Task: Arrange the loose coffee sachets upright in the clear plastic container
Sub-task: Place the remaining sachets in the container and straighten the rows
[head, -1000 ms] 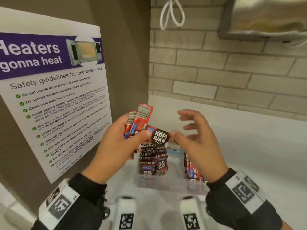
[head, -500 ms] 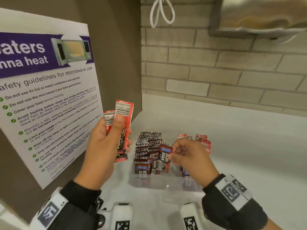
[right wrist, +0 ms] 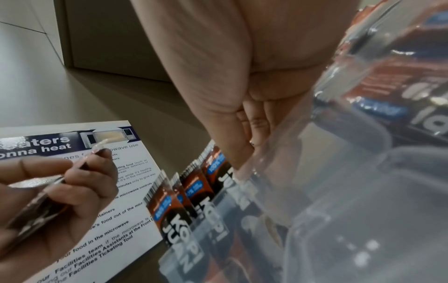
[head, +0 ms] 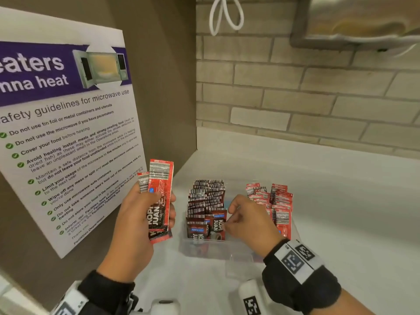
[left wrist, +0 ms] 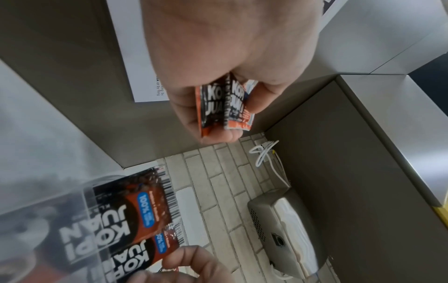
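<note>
Your left hand grips a few red sachets upright, barcode ends up, thumb across the front and fingers curled behind, raised left of the container and in front of the poster on the side wall. Your right hand reaches into the container from the near side, fingers bent, fingertips pinching the edge of one sachet at the front of the left row. That row stands packed upright, barcodes up; a second row stands along the container's right side, partly hidden by your right hand. The clear container sits on the white tabletop, near the corner where the brick wall meets the side wall. From the left wrist, the held sachets show their black "KOPI JUAN" faces between thumb and fingers. From the right wrist, the container wall blurs the near view, with upright sachets beyond it. A white cord hangs above
</note>
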